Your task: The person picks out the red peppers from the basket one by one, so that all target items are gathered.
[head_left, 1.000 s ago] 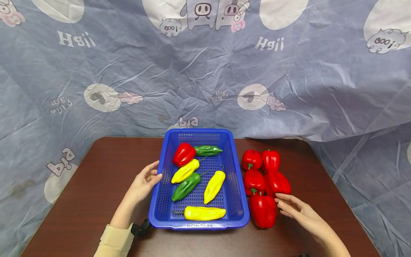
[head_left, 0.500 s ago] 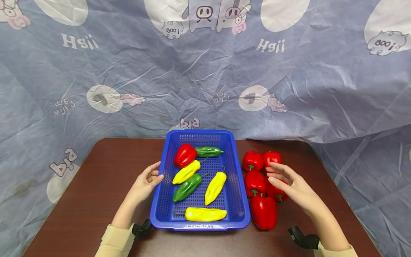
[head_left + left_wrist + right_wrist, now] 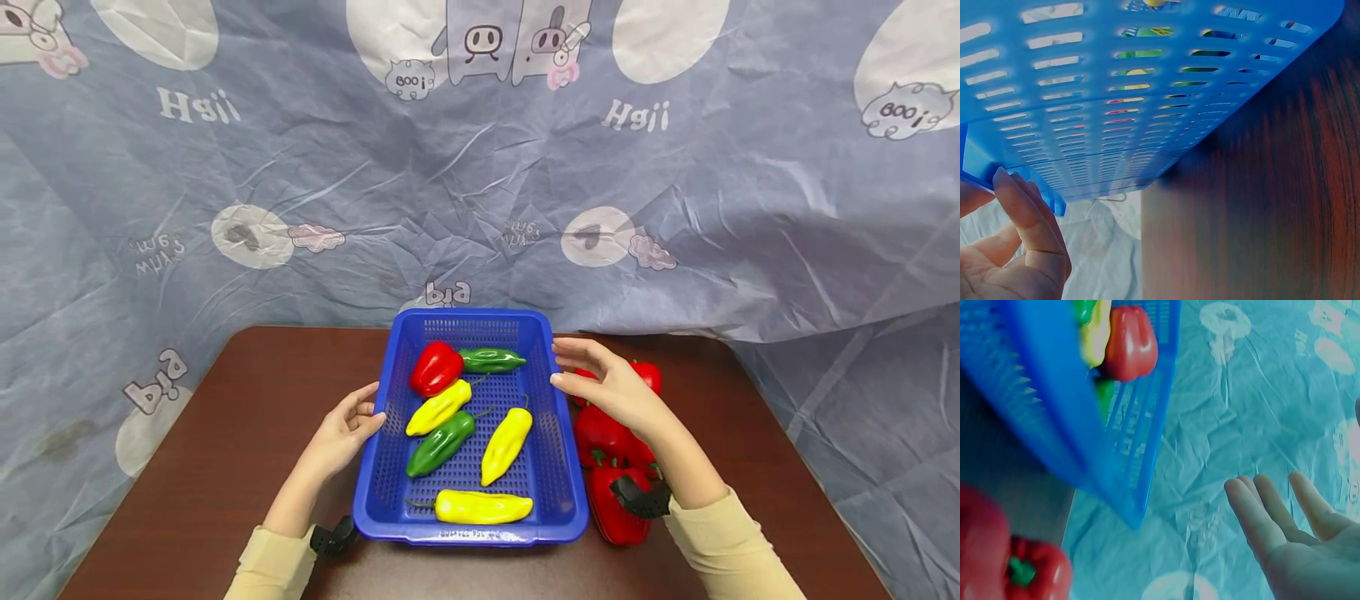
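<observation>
A blue plastic basket [image 3: 405, 534] stands mid-table. Inside lie a red bell pepper [image 3: 437, 369], two green peppers [image 3: 442, 445] and three yellow peppers [image 3: 506, 447]. My left hand [image 3: 337, 435] pinches the basket's left rim, thumb on top; in the left wrist view its fingers [image 3: 1025, 215] lie against the rim from outside. My right hand [image 3: 611, 390], fingers extended and holding nothing, hovers at the basket's right rim. The right wrist view shows that hand [image 3: 1310, 550] apart from the basket [image 3: 1160, 419]. Several red bell peppers [image 3: 600, 433] sit right of the basket, partly hidden by my right arm.
The brown wooden table [image 3: 247, 400] ends at a grey-blue printed cloth [image 3: 480, 183] hanging behind it. A black strap device [image 3: 641, 497] on my right wrist hangs over the red peppers. Another black wrist device [image 3: 334, 537] is near the basket's front left corner.
My right hand has moved left and away from me, from beside the red peppers, across them, to the basket's right rim. My left hand keeps its place on the left rim.
</observation>
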{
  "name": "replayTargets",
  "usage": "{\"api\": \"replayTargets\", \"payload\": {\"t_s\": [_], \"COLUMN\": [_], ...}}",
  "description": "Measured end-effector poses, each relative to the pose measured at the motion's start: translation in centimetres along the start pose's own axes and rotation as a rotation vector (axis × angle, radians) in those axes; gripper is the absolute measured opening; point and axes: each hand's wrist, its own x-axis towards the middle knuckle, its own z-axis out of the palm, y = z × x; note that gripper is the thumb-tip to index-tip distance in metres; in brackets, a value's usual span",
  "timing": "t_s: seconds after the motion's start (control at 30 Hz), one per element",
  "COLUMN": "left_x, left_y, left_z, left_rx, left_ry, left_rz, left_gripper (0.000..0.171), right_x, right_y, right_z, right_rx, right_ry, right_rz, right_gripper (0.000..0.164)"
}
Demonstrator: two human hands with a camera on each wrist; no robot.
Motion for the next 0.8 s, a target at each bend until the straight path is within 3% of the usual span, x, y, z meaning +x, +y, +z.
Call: {"api": "replayTargets", "payload": {"t_s": [0.5,0.8], "left_x": [0.0,0.3], "left_y": [-0.3,-0.2], "left_z": [0.0,-0.1], "left_rx": [-0.009,-0.012], "left_ry": [-0.009,-0.012], "left_rz": [-0.008,0.005], "left_gripper": [0.058,0.058], "right_x": [6.3,9.1], "right_y": [-2.0,-1.0], "right_z": [6.2,9.1], "right_rx": [0.02,-0.091], "right_ry": [-0.082,-0.078], "right_rz": [-0.084,-0.093], "right_gripper": [0.07,0.069]}}
